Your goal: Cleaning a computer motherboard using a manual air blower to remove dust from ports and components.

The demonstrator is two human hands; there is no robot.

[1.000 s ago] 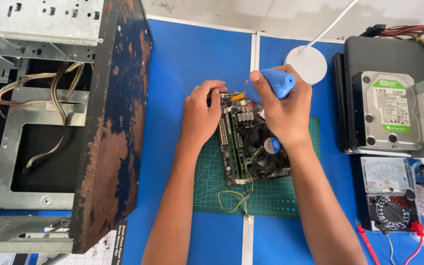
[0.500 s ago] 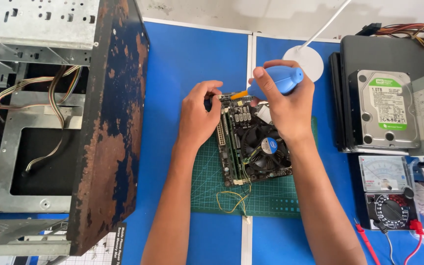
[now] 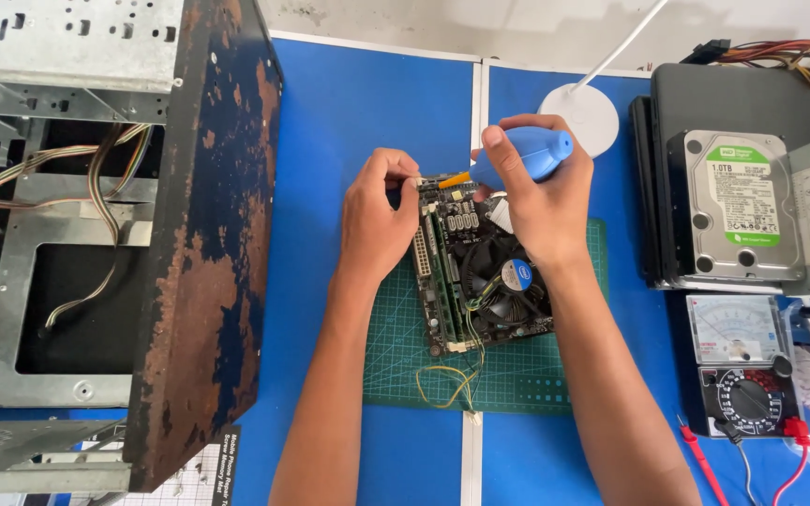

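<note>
Small motherboard (image 3: 480, 272) lies flat on green cutting mat (image 3: 517, 375), out of the rusted computer case (image 3: 208, 244) standing well to its left. Left hand (image 3: 377, 220) rests at the board's upper left edge, fingers curled and pinching it there. Right hand (image 3: 541, 197) sits over the board's top right, fingers wrapped tight around a blue air blower (image 3: 522, 155), orange nozzle aimed at the top edge. Judging by this, dusting is under way near the top; fan (image 3: 503, 281) and lower board look not yet reached. Hard drive (image 3: 738, 201) and multimeter (image 3: 738, 365) lie right of the board.
</note>
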